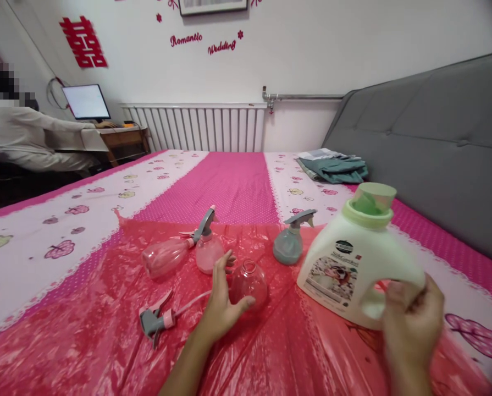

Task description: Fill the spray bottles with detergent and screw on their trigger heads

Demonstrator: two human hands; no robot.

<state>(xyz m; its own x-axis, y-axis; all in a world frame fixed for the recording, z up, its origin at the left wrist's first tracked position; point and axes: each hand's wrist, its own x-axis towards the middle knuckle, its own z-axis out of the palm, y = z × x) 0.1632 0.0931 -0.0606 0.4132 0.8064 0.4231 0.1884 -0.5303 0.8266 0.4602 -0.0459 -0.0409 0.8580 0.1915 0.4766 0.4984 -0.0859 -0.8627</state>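
My right hand (414, 319) grips the handle of a large pale green detergent jug (332, 275), tilted slightly, its green cap on top. My left hand (225, 302) is open, thumb and fingers spread beside a round clear bottle (249, 286) with an uncovered mouth. A grey and pink spray head (157, 320) with a thin tube lies left of that hand. Behind it a pink spray bottle (208, 253) stands upright, and a clear pink bottle (165, 258) with a spray head lies on its side. A grey-green spray bottle (287, 246) stands between the round bottle and the jug.
Red plastic sheeting (84, 330) covers the near part of the bed (233, 181). Folded clothes (332, 166) lie toward the back right, near a grey headboard (431, 121). At the far left a person (31, 132) sits at a desk with a monitor (86, 102).
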